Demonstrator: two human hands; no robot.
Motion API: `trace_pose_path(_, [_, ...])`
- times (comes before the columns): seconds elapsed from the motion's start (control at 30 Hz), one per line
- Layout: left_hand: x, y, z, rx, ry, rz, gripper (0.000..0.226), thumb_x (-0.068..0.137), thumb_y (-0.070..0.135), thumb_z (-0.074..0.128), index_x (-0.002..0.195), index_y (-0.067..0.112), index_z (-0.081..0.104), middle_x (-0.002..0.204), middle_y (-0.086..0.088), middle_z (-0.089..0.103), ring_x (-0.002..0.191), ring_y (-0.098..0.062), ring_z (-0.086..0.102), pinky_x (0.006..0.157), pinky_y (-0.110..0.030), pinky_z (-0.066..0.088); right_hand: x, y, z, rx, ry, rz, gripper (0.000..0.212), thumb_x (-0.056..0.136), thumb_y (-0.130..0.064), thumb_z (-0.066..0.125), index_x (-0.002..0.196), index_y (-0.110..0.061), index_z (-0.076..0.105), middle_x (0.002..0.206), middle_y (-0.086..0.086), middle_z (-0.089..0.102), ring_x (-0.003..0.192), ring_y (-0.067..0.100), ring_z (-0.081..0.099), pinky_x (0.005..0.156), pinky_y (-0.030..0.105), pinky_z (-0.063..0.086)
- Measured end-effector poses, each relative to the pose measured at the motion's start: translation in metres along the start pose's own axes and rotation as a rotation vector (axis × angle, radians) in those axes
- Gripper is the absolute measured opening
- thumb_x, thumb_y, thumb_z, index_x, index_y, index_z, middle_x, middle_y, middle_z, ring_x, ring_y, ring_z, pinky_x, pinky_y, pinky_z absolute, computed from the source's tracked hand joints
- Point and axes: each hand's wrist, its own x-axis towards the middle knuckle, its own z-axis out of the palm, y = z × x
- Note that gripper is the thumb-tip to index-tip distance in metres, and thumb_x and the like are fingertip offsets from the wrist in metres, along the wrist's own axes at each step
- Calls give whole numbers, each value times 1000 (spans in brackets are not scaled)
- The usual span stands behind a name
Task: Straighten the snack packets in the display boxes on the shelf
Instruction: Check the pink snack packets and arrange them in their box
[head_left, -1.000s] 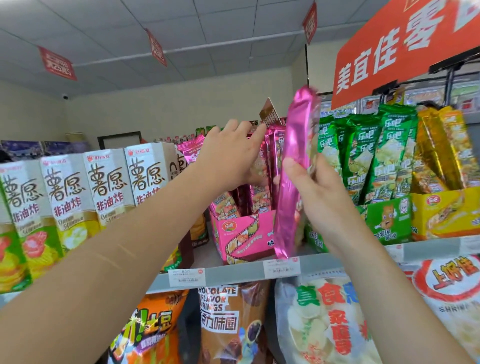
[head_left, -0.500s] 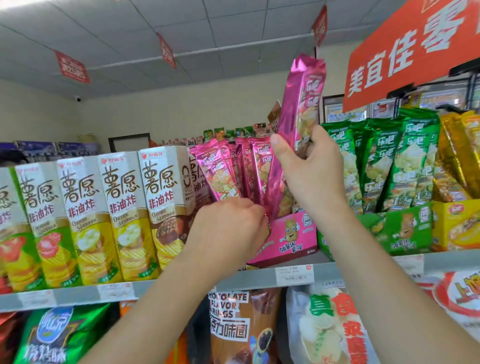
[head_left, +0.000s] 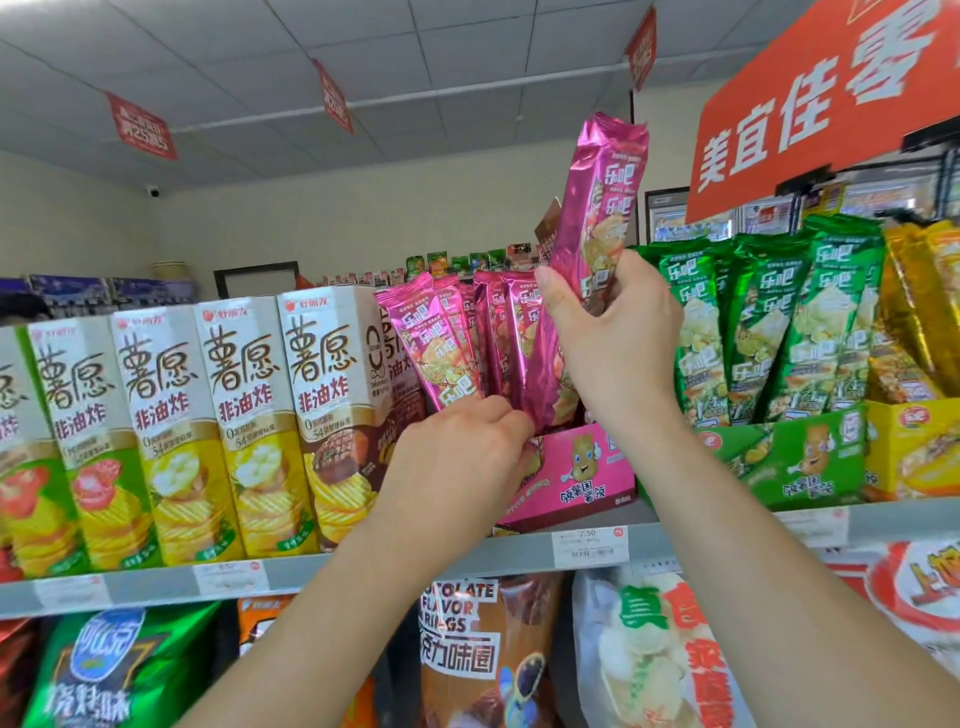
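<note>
Two bare forearms reach up from the lower edge to the shelf (head_left: 467, 558). The left hand (head_left: 462, 457) is at the front of the pink display box (head_left: 571, 467), its fingers curled against the lower ends of the packets; I cannot tell if it pinches one. The right hand (head_left: 613, 343) is higher and grips a long pink snack packet (head_left: 602, 208) around its middle. This packet is tilted, with its upper end well above the others and its lower end down in the pink display box. Behind the left hand, the other pink packets (head_left: 447, 343) stand in the same box and lean to the left. Just beside, on the right, green packets (head_left: 810, 322) stand in a green display box (head_left: 800, 462). On the left, tall white chip cartons (head_left: 244, 415) stand in a row. Above hangs an orange sign (head_left: 831, 104).
</note>
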Motion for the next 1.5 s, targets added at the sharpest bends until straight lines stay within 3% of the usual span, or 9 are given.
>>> trace_pose_path(0.17, [-1,0,0,30,3,1,30,99,41,41,112,24,61,109,7,60,109,-17,54,74,-37,54,-13,6,5,-217,-85,-46,46,86,-49,67,112,-14,56,96,4,59,87,26,55,71,32,34])
trace_pose_path(0.27, [0,0,1,35,16,1,30,98,42,42,111,24,62,108,7,60,108,-16,53,72,-36,53,-23,7,6,-378,-59,-114,69,81,-45,72,134,-15,40,99,9,68,85,34,65,62,34,37])
trace_pose_path(0.33, [0,0,1,26,47,9,27,96,40,47,108,23,65,104,7,62,104,-17,54,68,-35,51,-33,6,6,-475,-38,-180,71,78,-42,76,134,-12,43,93,10,69,76,33,67,56,29,32])
trace_pose_path(0.5, [-6,-2,6,-21,156,66,14,89,24,64,90,14,73,88,2,69,83,-24,59,54,-36,53,-51,12,5,-520,-115,-157,57,81,-36,76,122,-5,51,109,14,51,94,33,58,64,32,43])
trace_pose_path(0.7, [-21,0,15,-125,382,-8,13,87,15,69,97,7,70,92,-8,63,83,-30,61,51,-42,53,-48,14,-5,-693,-243,-150,60,84,-49,68,125,-9,48,108,9,52,92,29,61,59,32,37])
trace_pose_path(0.8, [-27,-2,14,-57,326,-122,26,90,34,57,98,11,67,87,-6,61,74,-28,61,49,-40,53,-50,18,-9,-656,-284,-131,74,87,-49,65,141,-6,38,117,13,54,100,30,61,72,36,48])
trace_pose_path(0.93, [-31,-4,16,-117,252,-155,27,75,25,81,95,10,68,88,-5,63,61,-24,63,42,-30,47,-58,22,-9,-584,-309,-117,84,92,-49,57,151,-5,17,126,15,51,108,28,57,81,34,49])
trace_pose_path(1.27, [-10,17,18,-371,355,-52,5,78,10,70,82,11,68,80,-3,66,61,-24,62,53,-37,52,-39,31,0,-531,-529,31,65,102,-26,42,153,1,11,133,21,34,112,39,52,93,39,41])
trace_pose_path(1.5, [-6,38,27,-702,263,-15,41,88,1,42,123,16,56,112,-5,68,96,-27,66,78,-42,53,-56,40,-15,-113,-452,184,49,103,-20,39,150,-10,33,144,13,49,133,26,44,108,29,31])
